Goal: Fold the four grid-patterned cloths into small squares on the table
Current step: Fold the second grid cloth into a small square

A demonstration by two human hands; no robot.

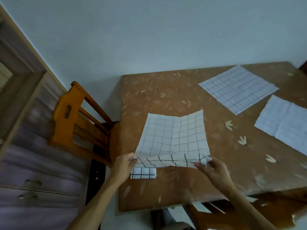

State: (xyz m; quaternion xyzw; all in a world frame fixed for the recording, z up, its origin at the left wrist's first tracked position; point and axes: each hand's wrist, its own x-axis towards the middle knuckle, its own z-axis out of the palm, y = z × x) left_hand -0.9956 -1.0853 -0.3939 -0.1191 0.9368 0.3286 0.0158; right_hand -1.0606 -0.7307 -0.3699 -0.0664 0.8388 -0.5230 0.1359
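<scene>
Left hand [123,165], right hand [214,170] pinch cloth [172,135], near edge lying crosswise.

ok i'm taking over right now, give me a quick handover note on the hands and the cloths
Left hand pinches the near left corner of the white black-grid cloth, right hand the near right corner; near edge lifted, rest on the brown leaf-patterned table.
Done: small folded grid cloth by the left hand.
Left: this one, then the flat grid cloth far right and the flat pale cloth at the right edge.
</scene>
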